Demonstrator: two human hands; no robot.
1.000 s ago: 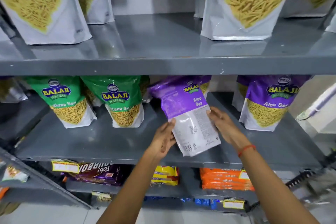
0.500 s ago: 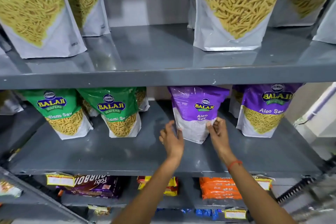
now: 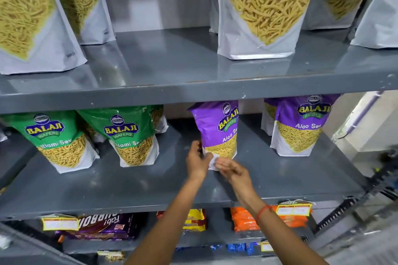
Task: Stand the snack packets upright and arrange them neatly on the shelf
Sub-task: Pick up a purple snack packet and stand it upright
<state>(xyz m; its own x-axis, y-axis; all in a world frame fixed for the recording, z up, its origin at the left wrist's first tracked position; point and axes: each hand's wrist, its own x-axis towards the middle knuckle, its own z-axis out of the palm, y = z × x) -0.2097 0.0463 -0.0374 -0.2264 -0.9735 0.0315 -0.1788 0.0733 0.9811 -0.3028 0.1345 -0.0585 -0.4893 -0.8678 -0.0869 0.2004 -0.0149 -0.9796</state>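
Observation:
A purple Aloo Sev packet (image 3: 219,131) stands upright in the middle of the grey middle shelf (image 3: 150,180), its front turned slightly right. My left hand (image 3: 197,160) grips its lower left edge. My right hand (image 3: 231,170) is at its bottom front corner, blurred, fingers touching the white base. Another purple Aloo Sev packet (image 3: 301,125) stands upright to the right. Two green Ratlami Sev packets (image 3: 58,140) (image 3: 129,135) stand upright to the left.
Large sev pouches (image 3: 260,11) (image 3: 32,19) stand on the upper shelf (image 3: 172,90), whose front lip overhangs the packet tops. Biscuit and snack packs (image 3: 101,226) with yellow price tags lie on the lower shelf. A slotted rack upright (image 3: 344,211) runs at the right.
The purple packet went from tilted in both hands with its back showing, to standing on the shelf, and is now turned front outward. Both hands dropped to its base.

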